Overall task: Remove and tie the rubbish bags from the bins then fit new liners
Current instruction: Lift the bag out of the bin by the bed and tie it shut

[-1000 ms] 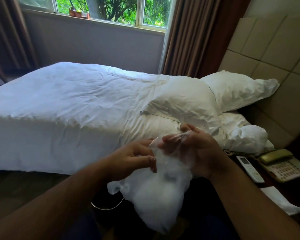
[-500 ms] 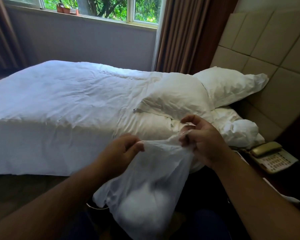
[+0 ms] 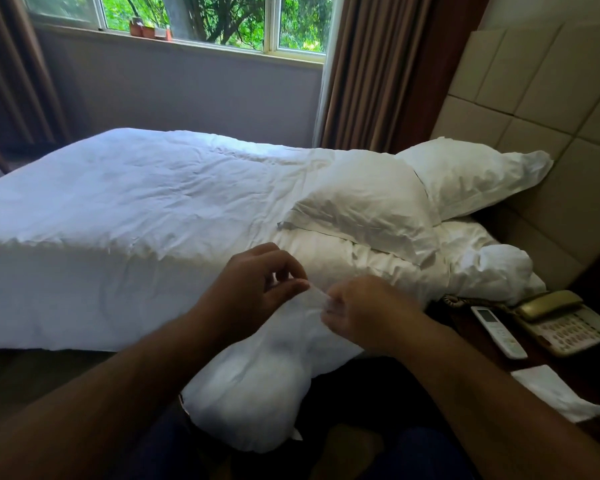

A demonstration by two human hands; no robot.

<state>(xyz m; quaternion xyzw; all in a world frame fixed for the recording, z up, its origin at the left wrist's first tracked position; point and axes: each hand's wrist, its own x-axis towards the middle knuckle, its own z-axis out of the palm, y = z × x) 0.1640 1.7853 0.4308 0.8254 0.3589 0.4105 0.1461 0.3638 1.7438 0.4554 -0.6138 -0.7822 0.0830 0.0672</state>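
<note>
Hotel room with a rumpled white bed (image 3: 118, 202) under the window, and a phone (image 3: 561, 327) and remote (image 3: 497, 332) side by side off to the right. Out front, the left grip (image 3: 253, 289) and right grip (image 3: 364, 310) sit close together, each pinching the gathered neck of the white rubbish bag (image 3: 257, 393), which hangs full just below them.

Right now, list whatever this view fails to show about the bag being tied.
Head view only.
Contents of the rubbish bag: cloudy film shows only a pale mass.
Any knot at its neck: covered by fingers of the left hand and right hand.
The bin: hidden under bag and forearms.
Telephone key labels: too small.
</note>
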